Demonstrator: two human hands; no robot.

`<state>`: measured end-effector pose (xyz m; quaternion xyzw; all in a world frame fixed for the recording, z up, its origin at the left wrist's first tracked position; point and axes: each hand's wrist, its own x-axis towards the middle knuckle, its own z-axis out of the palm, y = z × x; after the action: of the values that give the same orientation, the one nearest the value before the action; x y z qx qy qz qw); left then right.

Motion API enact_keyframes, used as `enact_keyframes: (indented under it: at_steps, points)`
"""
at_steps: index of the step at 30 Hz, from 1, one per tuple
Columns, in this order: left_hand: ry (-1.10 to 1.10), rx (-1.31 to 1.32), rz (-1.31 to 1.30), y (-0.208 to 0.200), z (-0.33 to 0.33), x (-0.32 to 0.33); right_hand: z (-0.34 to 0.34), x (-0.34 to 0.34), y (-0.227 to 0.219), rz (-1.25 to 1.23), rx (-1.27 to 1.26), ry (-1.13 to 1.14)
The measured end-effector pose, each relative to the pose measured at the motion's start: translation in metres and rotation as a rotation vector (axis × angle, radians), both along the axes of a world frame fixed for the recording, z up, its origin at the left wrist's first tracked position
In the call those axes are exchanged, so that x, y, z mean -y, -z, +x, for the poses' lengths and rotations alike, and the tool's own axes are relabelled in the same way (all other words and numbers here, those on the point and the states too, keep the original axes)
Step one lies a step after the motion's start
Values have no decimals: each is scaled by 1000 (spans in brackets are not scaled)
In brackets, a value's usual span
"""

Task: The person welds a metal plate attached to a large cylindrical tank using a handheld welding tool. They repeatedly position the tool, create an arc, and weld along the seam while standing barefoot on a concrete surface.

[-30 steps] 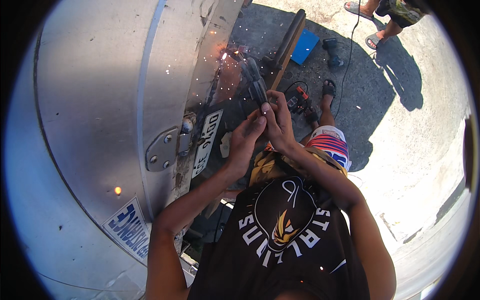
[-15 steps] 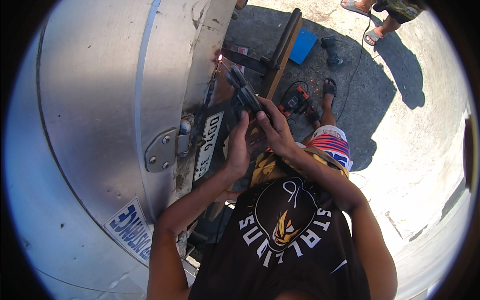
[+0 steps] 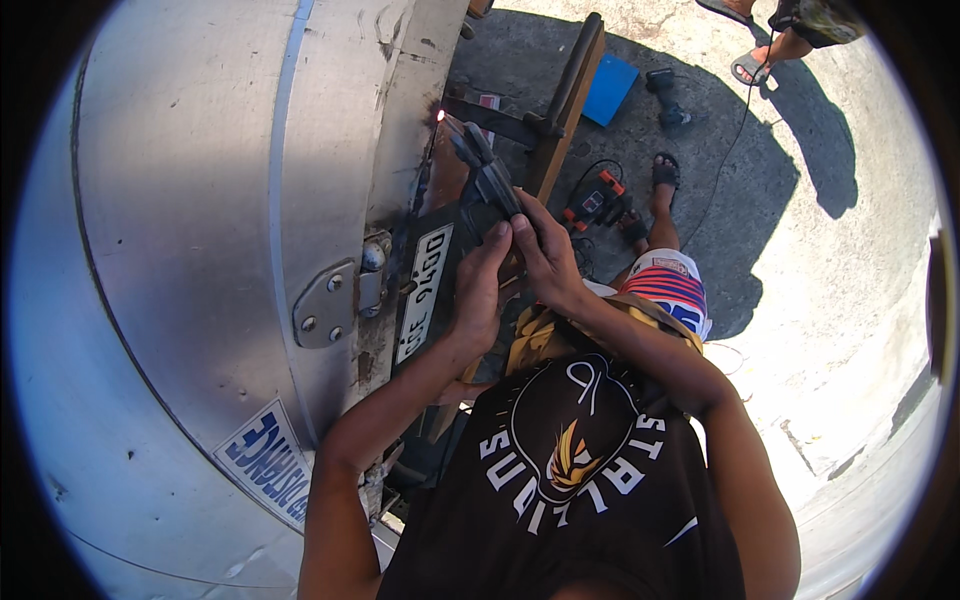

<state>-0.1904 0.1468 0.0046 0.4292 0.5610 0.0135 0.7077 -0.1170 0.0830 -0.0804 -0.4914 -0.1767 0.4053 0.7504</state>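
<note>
A dark electrode holder [image 3: 490,178] points up and left from my hands toward the edge of a silver metal panel [image 3: 200,200]. At its far end a small bright spot [image 3: 441,116] glows on the scorched seam. My right hand [image 3: 547,250] is closed round the holder's handle, thumb on top. Just left of it, my left hand [image 3: 478,290] grips the same handle from the side; most of its fingers are hidden. Below the glow, dark metalwork runs down past a white number plate [image 3: 424,290] and a bolted hinge [image 3: 325,303].
Beyond the work lie a long bar on a wooden plank [image 3: 570,110], a blue sheet [image 3: 610,90] and a dark power tool [image 3: 667,97]. A red-and-black machine [image 3: 597,200] sits near sandalled feet [image 3: 665,170]. Another person's leg [image 3: 785,48] stands at top right beside a cable.
The glow at the seam has become smaller, and the orange sparks near the machine are gone. The view has shifted slightly; both hands keep their hold on the electrode holder.
</note>
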Motion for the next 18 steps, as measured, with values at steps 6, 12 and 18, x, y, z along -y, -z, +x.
enact_keyframes:
  at_steps: [6, 12, 18]
  points:
    - [-5, -9, 11, -2, 3, 0, 1, -2, 1, -2, 19, -7]
    - [-8, -22, 15, -3, 3, -1, -1, -5, 2, 8, 35, 11]
    - [-29, -22, 22, -3, 3, 1, -6, -8, 10, -2, 89, 30]
